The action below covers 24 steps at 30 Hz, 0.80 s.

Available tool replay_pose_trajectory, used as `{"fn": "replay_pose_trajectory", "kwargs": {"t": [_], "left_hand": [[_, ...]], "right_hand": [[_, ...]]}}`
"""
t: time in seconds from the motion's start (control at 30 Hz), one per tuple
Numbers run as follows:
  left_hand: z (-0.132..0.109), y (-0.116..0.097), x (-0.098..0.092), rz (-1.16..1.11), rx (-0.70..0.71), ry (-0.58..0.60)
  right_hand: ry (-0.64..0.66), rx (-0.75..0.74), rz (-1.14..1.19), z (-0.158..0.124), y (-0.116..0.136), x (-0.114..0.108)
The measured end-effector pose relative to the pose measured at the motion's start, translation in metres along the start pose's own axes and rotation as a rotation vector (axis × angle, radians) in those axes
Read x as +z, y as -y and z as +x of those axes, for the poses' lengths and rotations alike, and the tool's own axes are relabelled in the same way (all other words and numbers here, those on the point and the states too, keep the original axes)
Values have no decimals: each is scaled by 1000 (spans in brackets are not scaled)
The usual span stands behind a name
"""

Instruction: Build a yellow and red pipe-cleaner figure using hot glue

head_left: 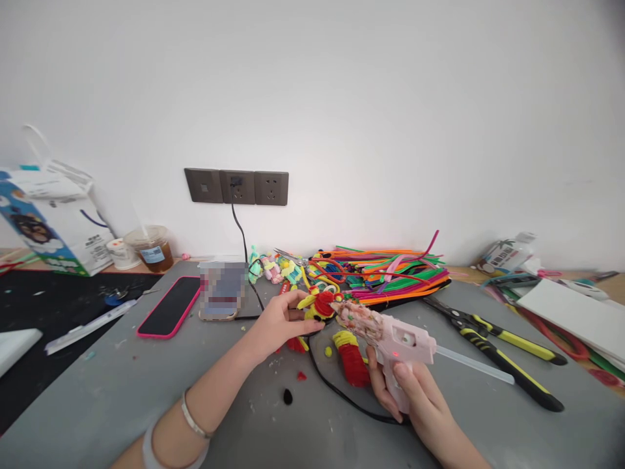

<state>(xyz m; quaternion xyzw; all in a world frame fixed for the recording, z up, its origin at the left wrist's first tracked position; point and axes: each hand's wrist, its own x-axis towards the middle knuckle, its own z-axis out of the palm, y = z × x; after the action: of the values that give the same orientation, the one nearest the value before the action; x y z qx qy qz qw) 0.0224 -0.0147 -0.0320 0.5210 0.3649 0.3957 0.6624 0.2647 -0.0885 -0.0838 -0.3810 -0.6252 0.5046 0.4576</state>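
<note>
My right hand grips the handle of a pale pink hot glue gun, with a long clear glue stick jutting from its rear. Browned glue residue coats the front of the gun, and a small red light glows on its side. Between the fingers of my left hand is a small red and yellow pipe-cleaner figure. The gun's nozzle points at the figure's red part; whether they touch I cannot tell. Below, a red and yellow fuzzy piece lies on the grey mat.
Pipe cleaners are heaped at the back. Pliers with yellow-black handles lie right. Two phones, one pink-edged, lie left, near a drink cup. A black cord loops under the gun. Wall sockets hold a plug.
</note>
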Motion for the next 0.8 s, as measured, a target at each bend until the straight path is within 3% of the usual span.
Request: {"fn": "replay_pose_trajectory", "kwargs": {"t": [0.37, 0.6, 0.8], "left_hand": [[1, 1, 0, -5, 7, 5], [2, 1, -2, 12, 31, -1], [0, -4, 1, 24, 49, -89]], "right_hand": [[11, 4, 12, 2, 1, 2], [-59, 64, 39, 3, 15, 8], [-155, 68, 65, 3, 20, 14]]}}
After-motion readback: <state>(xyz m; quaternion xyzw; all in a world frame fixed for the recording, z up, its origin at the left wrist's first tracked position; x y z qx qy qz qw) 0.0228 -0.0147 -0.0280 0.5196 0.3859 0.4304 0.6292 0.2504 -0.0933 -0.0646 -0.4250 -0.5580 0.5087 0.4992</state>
